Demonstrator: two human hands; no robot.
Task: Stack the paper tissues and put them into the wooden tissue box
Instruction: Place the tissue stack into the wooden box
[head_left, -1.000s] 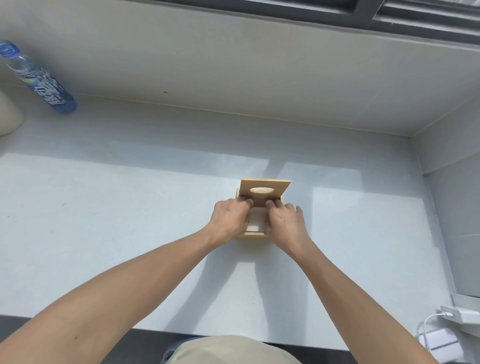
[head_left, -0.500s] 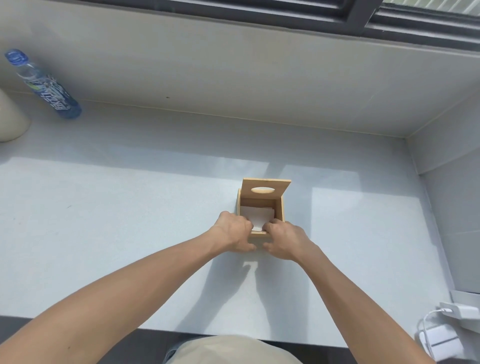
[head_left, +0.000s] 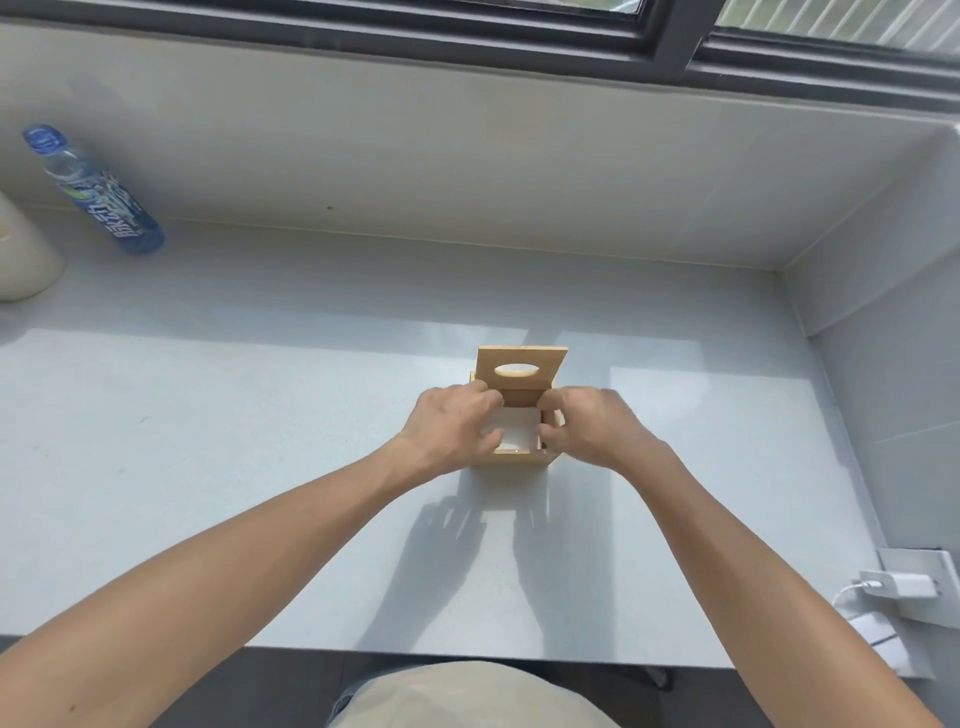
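Note:
A small wooden tissue box (head_left: 514, 458) stands on the white counter, its lid (head_left: 521, 374) with an oval slot tipped up at the back. White paper tissues (head_left: 517, 434) lie inside, visible between my hands. My left hand (head_left: 449, 428) rests over the box's left wall, fingers curled toward the lid and into the opening. My right hand (head_left: 589, 426) sits over the right wall, fingertips at the rim. Whether either hand pinches a tissue or the box is hidden by the fingers.
A blue-capped water bottle (head_left: 93, 192) lies at the back left beside a cream container (head_left: 21, 260). A white charger with cable (head_left: 898, 590) sits at the right near the wall. The counter's front edge (head_left: 467, 652) runs just below my forearms.
My hands moved from the box's front edge up to its two sides. The tissues now lie flatter inside the box.

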